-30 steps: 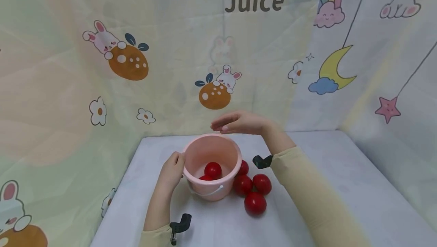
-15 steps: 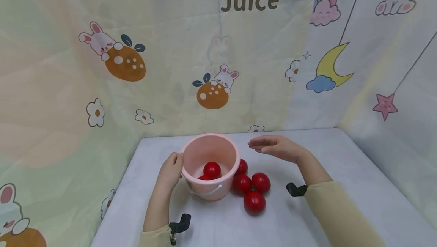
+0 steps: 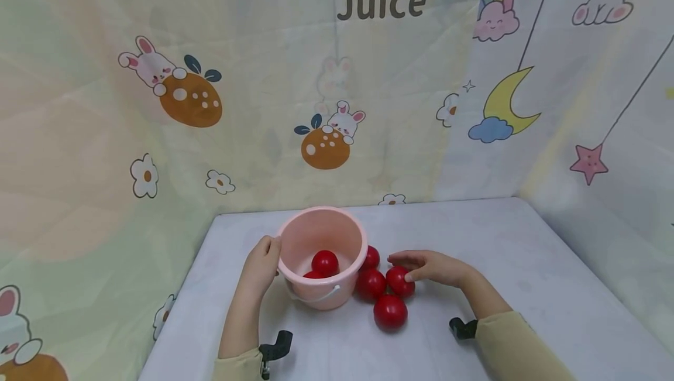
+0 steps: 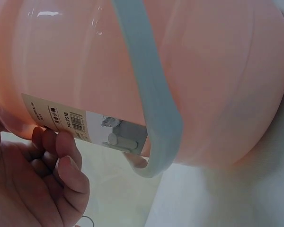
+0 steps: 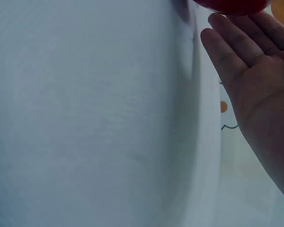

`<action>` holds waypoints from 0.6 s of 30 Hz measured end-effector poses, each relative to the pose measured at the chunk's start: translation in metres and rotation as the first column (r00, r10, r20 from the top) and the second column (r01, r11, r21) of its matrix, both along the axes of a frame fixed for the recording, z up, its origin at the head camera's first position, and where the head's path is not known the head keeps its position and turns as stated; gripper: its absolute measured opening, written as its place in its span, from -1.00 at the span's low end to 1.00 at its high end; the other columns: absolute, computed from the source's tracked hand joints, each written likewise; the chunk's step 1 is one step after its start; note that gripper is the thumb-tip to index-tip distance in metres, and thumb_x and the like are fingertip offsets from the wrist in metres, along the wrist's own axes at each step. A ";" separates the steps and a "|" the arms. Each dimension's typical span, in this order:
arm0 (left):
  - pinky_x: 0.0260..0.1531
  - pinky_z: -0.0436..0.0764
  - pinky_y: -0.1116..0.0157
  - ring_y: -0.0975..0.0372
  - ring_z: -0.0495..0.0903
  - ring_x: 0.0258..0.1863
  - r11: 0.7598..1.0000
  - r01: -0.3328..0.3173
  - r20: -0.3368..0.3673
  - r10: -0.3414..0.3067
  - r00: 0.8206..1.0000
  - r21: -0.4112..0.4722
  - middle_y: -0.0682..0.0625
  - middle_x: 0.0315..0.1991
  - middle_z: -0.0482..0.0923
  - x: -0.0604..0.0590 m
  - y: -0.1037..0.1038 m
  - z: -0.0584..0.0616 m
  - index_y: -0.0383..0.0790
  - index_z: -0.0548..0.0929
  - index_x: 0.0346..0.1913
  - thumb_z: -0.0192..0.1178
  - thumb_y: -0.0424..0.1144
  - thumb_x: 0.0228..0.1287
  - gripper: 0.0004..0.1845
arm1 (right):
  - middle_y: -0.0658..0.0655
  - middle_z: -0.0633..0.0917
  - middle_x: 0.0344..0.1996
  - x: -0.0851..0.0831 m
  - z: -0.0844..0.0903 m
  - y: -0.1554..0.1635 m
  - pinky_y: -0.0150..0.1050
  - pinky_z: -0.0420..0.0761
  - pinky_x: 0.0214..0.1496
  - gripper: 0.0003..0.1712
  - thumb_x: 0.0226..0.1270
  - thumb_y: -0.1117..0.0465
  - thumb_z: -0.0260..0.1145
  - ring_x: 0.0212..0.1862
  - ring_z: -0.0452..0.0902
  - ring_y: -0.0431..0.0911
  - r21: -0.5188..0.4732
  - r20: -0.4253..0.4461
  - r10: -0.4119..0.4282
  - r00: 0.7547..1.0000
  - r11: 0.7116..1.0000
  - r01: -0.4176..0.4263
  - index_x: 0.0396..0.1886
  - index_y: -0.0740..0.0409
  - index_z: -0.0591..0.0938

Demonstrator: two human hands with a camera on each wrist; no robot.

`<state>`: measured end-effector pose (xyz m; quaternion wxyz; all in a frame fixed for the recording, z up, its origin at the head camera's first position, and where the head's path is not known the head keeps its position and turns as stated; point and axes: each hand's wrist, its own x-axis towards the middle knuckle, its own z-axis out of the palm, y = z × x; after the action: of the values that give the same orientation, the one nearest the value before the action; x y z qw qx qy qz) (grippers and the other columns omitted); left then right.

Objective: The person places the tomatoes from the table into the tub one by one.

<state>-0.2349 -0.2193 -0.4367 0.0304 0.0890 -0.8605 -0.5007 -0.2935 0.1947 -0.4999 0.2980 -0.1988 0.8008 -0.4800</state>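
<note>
A pink bucket (image 3: 342, 290) stands on the table, its mouth turned toward me. My left hand (image 3: 261, 267) grips its left rim; in the left wrist view those fingers (image 4: 71, 184) curl at the rim beside a paper label (image 4: 85, 124). Two glossy red balls (image 3: 325, 263) lie inside the bucket. To its right, my right hand (image 3: 439, 268) is over a red ball (image 3: 398, 285), thumb overlapping it and fingers extended past its far side. The right wrist view shows nearly straight fingers (image 5: 234, 47) just below a red ball (image 5: 236, 4).
Beside the bucket lie more red balls: one at the front (image 3: 391, 313), one near the bucket wall (image 3: 370, 285) and one partly behind the rim (image 3: 372, 257). A pale bucket handle (image 4: 161, 109) hangs down. Printed cloth (image 3: 253, 106) surrounds the white table (image 3: 474, 223).
My right hand has moved from above the bucket's far rim rightward, then down and toward me to a red ball. The left hand keeps its grip on the bucket.
</note>
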 end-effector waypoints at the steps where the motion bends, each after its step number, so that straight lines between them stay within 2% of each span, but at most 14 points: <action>1: -0.37 0.51 0.32 0.15 0.49 -0.34 1.000 -0.002 0.000 0.002 1.000 -0.001 -0.08 -0.31 0.52 0.000 0.000 0.000 -0.20 0.53 -0.12 -0.20 0.13 0.54 -0.53 | 0.03 0.47 0.36 0.001 -0.002 0.000 0.06 0.51 0.27 -0.27 0.19 -0.01 0.44 0.39 0.33 0.06 0.005 -0.003 -0.002 1.000 1.000 0.002 0.38 -0.21 0.44; 11: -0.34 0.54 0.32 0.15 0.51 -0.31 1.000 0.002 -0.006 -0.002 1.000 -0.008 -0.12 -0.25 0.55 0.001 0.000 -0.001 -0.20 0.52 -0.12 -0.20 0.13 0.54 -0.54 | 0.03 0.54 0.26 0.003 -0.012 0.003 0.03 0.58 0.15 -0.32 0.16 -0.01 0.46 0.31 0.36 0.03 0.030 0.009 -0.007 1.000 1.000 0.007 0.32 -0.25 0.51; 18: -0.35 0.53 0.31 0.14 0.51 -0.34 1.000 -0.003 -0.010 0.003 1.000 -0.005 -0.09 -0.30 0.53 0.000 0.001 -0.002 -0.20 0.53 -0.11 -0.19 0.13 0.54 -0.53 | 0.02 0.57 0.22 0.004 -0.013 0.004 0.00 0.57 0.15 -0.35 0.17 -0.03 0.44 0.30 0.36 0.03 0.027 0.015 -0.007 1.000 1.000 0.006 0.30 -0.25 0.52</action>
<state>-0.2348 -0.2187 -0.4385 0.0357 0.0875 -0.8615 -0.4989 -0.2899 0.1987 -0.5127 0.3052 -0.1886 0.8055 -0.4716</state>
